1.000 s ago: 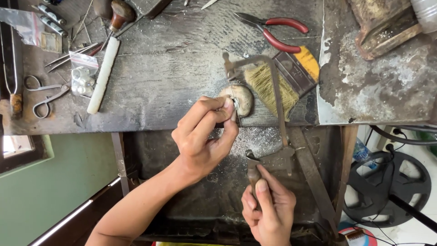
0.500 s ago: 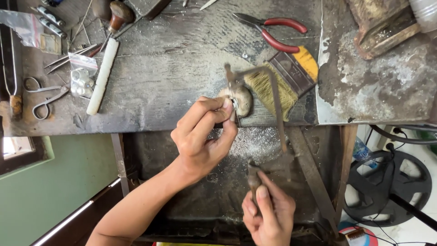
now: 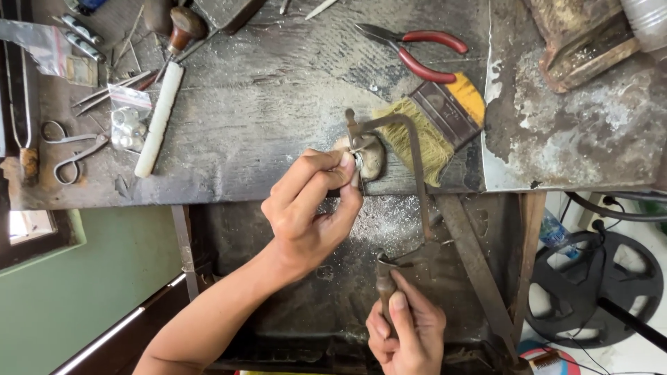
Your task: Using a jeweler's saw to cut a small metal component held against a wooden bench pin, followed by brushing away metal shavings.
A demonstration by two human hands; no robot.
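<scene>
Head view showed the left hand (image 3: 313, 215) pinching a small metal piece (image 3: 358, 161) against the bench pin (image 3: 369, 154); the right hand (image 3: 406, 332), below it, gripped the saw frame (image 3: 410, 173). Fingertips beside the blade risked a nick.

Even, soft daylight, sharp focus throughout, faint shadows, slight wide-angle bending at the edges.
</scene>
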